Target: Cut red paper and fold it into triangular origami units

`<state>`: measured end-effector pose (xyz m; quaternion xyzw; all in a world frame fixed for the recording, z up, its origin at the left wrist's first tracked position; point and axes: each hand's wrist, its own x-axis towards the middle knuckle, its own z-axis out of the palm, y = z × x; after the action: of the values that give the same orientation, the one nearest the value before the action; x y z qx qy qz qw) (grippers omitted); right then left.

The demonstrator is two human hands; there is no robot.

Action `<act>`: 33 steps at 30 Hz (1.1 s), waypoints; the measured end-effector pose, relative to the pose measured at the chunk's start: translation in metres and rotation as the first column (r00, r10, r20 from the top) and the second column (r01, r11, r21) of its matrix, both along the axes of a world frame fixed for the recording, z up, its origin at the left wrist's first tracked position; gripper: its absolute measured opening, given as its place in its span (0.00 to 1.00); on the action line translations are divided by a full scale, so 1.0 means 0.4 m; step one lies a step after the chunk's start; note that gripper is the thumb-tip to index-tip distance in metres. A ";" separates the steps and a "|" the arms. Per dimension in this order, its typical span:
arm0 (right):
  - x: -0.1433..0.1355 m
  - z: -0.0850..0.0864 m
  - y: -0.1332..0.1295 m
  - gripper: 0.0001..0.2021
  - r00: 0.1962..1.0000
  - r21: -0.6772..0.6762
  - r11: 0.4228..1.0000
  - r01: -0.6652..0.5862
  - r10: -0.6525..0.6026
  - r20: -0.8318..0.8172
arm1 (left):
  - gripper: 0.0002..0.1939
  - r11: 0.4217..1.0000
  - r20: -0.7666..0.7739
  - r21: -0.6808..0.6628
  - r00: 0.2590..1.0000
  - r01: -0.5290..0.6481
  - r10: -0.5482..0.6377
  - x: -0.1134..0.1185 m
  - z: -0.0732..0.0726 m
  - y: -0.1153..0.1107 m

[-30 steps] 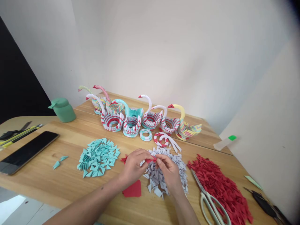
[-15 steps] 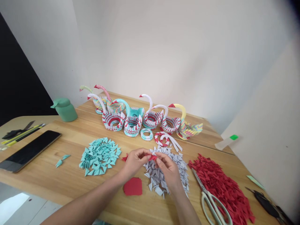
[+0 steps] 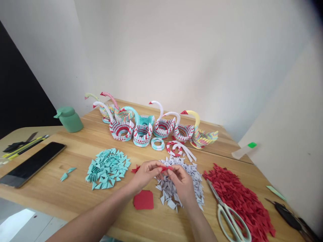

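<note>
Between my two hands is a small piece of red paper (image 3: 166, 168), pinched at both ends. My left hand (image 3: 147, 173) grips its left end with thumb and fingertips, and my right hand (image 3: 182, 179) grips the right end. Both hands hover over a pile of pale lilac folded paper triangles (image 3: 170, 190). Close to my left wrist lies a stack of red paper squares (image 3: 143, 200). A few red folded pieces (image 3: 135, 169) show just behind my left hand, partly hidden by it.
Turquoise triangles (image 3: 108, 169) lie to the left, red triangles (image 3: 242, 201) to the right beside scissors (image 3: 230, 216). Several folded-paper swans (image 3: 142, 134) stand behind, with a paper ring (image 3: 157, 144) before them. A phone (image 3: 32, 163) and green jug (image 3: 70, 120) are at far left.
The red paper between my fingertips looks narrower and more level than before. Both hands stay in almost the same place; the view has shifted slightly.
</note>
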<state>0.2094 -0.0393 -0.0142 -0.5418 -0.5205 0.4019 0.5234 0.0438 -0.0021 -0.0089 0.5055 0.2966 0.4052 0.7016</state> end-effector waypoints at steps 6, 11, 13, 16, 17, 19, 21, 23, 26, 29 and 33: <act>-0.002 0.011 0.001 0.16 0.995 -0.020 0.999 0.040 -0.042 -0.089 | 0.23 1.000 -0.002 0.023 1.000 -0.014 0.014 0.014 -0.001 -0.006; -0.013 0.013 -0.004 0.16 0.994 -0.054 0.999 -0.001 -0.005 -0.111 | 0.17 0.990 -0.046 0.052 0.990 -0.128 0.130 0.022 -0.021 0.003; -0.014 0.010 -0.003 0.17 0.994 -0.061 0.998 -0.024 0.017 -0.111 | 0.17 0.988 -0.065 0.065 0.987 -0.142 0.146 0.020 -0.022 0.006; -0.013 0.007 -0.001 0.17 0.994 -0.064 0.997 -0.033 0.026 -0.108 | 0.17 0.986 -0.077 0.069 0.985 -0.152 0.157 0.018 -0.020 0.006; -0.012 0.007 -0.001 0.17 0.994 -0.066 0.997 -0.031 0.024 -0.110 | 0.17 0.986 -0.075 0.066 0.985 -0.151 0.156 0.018 -0.017 0.005; -0.011 0.007 -0.001 0.17 0.993 -0.068 0.997 -0.021 0.013 -0.117 | 0.18 0.989 -0.056 0.043 0.988 -0.139 0.141 0.016 -0.010 0.001; -0.011 0.007 -0.001 0.17 0.993 -0.056 0.998 0.002 -0.008 -0.121 | 0.19 0.993 -0.023 0.023 0.993 -0.117 0.117 0.013 0.001 -0.003; -0.012 0.006 -0.002 0.16 0.992 -0.039 0.999 0.034 -0.039 -0.121 | 0.20 0.995 0.009 0.019 0.995 -0.096 0.096 0.009 0.009 -0.005; -0.012 -0.001 0.000 0.16 0.989 -0.019 0.998 0.067 -0.069 -0.128 | 0.22 0.998 0.036 0.007 0.997 -0.070 0.070 0.006 0.010 -0.004; -0.008 -0.010 0.004 0.16 0.992 -0.013 0.999 0.038 -0.039 -0.121 | 0.19 0.998 0.054 -0.040 0.997 -0.051 0.054 0.006 -0.001 0.002; -0.003 -0.016 0.006 0.16 0.993 -0.022 1.000 0.006 -0.008 -0.116 | 0.19 0.996 0.053 -0.082 0.998 -0.040 0.044 0.007 -0.006 0.006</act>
<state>0.2082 -0.0370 -0.0205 -0.5249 -0.4829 0.4365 0.5484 0.0466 0.0003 -0.0113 0.4589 0.3042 0.4212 0.7208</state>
